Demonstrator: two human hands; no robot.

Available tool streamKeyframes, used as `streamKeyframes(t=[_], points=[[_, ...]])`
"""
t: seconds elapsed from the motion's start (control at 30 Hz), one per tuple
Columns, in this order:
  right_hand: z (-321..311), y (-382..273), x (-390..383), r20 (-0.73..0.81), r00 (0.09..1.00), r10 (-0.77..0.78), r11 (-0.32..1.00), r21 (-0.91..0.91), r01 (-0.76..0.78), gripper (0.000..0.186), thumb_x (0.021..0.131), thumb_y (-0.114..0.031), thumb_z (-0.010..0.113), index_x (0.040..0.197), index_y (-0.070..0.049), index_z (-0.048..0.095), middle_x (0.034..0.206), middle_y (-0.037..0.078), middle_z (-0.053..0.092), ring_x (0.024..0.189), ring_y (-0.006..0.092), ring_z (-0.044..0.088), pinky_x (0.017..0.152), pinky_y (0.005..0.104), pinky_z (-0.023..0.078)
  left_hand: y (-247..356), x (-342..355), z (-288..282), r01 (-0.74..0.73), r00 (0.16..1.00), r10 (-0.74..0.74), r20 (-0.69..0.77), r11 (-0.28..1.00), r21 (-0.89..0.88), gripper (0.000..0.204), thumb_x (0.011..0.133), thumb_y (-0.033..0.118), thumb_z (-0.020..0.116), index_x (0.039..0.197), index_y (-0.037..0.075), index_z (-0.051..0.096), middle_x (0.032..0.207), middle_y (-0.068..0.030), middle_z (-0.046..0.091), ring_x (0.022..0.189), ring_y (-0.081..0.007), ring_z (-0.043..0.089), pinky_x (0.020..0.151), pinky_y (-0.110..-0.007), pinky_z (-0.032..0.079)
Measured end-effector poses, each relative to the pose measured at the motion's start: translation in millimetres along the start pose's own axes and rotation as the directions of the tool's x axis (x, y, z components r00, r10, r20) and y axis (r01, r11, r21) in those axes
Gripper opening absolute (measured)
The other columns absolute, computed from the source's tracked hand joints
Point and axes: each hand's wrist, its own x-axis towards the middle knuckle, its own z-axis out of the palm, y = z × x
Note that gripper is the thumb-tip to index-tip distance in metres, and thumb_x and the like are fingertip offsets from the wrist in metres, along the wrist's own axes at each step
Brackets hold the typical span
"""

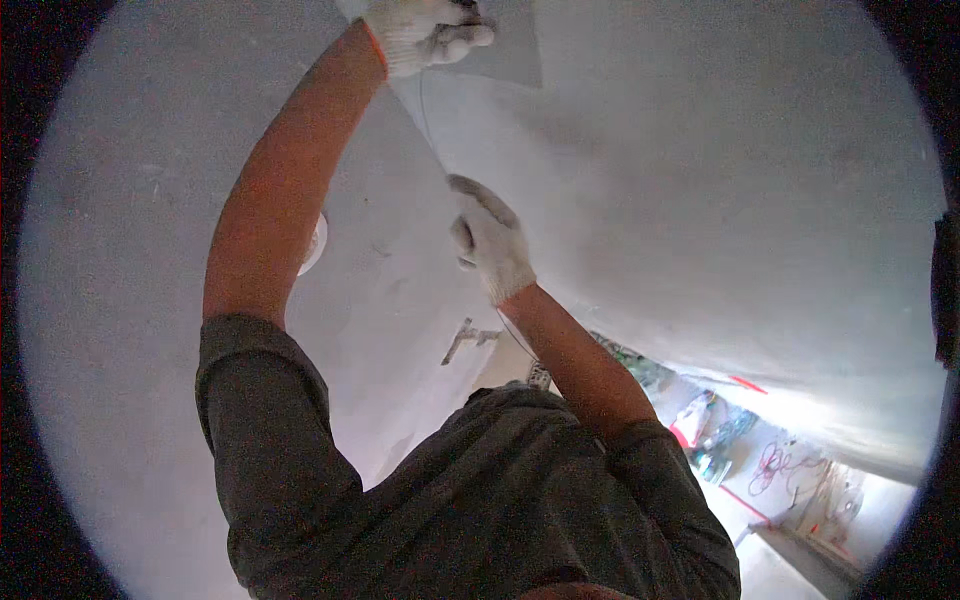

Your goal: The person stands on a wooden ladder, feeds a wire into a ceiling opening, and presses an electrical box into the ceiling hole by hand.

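Both my hands wear whitish knit work gloves. My left hand (435, 38) is raised at the upper edge, its fingers curled closed against a grey surface, next to a darker grey patch (510, 50). A thin dark cord (424, 110) hangs from beneath that hand and runs down to my right hand (492, 240). There the fingers are wrapped into a fist around it, near the line where two pale surfaces meet. Below the right wrist the cord shows again, running down beside my forearm. What else the left fingers hold, if anything, is hidden.
A white round thing (316, 245) is partly behind my left forearm. A small bracket-like piece (468, 338) sits below my right hand. At lower right lie a tangled red line (785, 468) and mixed clutter (720, 435). Pale smooth surfaces surround both arms.
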Motion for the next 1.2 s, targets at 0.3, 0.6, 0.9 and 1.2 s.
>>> streamKeyframes(t=[0.3, 0.6, 0.9, 1.2], points=[[33.9, -8.3, 37.0, 0.129, 0.991, 0.043, 0.948, 0.309, -0.081, 0.032, 0.094, -0.018, 0.050, 0.123, -0.008, 0.058, 0.059, -0.008, 0.035, 0.043, 0.0036, 0.029, 0.037, 0.0206, 0.023, 22.4, -16.1, 42.7, 0.083, 0.994, -0.071, 0.078, 0.983, -0.164, 0.011, 0.090, -0.002, 0.042, 0.099, -0.002, 0.048, 0.083, -0.0142, 0.057, 0.063, -0.0185, 0.057, 0.047, -0.029, 0.045], [40.7, -19.6, 50.3, 0.060, 0.996, -0.072, 0.945, 0.323, 0.049, 0.025, 0.092, -0.015, 0.054, 0.115, -0.012, 0.062, 0.059, -0.008, 0.038, 0.043, 0.0036, 0.031, 0.038, 0.0214, 0.025, 17.9, -2.1, 1.1, 0.132, 0.990, -0.127, 0.060, 0.986, -0.100, 0.007, 0.090, -0.002, 0.042, 0.093, -0.003, 0.048, 0.084, -0.0115, 0.056, 0.062, -0.0145, 0.049, 0.046, -0.024, 0.041], [45.7, -26.5, 59.5, -0.094, 0.986, -0.140, 0.921, 0.353, 0.164, 0.026, 0.094, -0.018, 0.050, 0.116, -0.010, 0.060, 0.059, -0.007, 0.037, 0.044, 0.0053, 0.033, 0.040, 0.0225, 0.027, 4.9, 0.3, 3.5, 0.003, 1.000, -0.004, -0.010, 0.998, -0.063, 0.015, 0.096, 0.008, 0.048, 0.106, 0.000, 0.056, 0.092, -0.0129, 0.066, 0.074, -0.0212, 0.067, 0.051, -0.027, 0.055], [67.7, -26.4, 68.6, -0.094, 0.931, -0.352, 0.895, 0.259, 0.364, 0.027, 0.094, -0.018, 0.049, 0.117, -0.010, 0.059, 0.060, -0.007, 0.038, 0.046, 0.0045, 0.035, 0.040, 0.0223, 0.028, 15.5, -0.4, 11.5, 0.051, 0.998, -0.050, -0.022, 0.998, 0.022, 0.018, 0.096, 0.011, 0.046, 0.108, 0.002, 0.057, 0.095, -0.0124, 0.066, 0.079, -0.0195, 0.067, 0.057, -0.026, 0.058]])
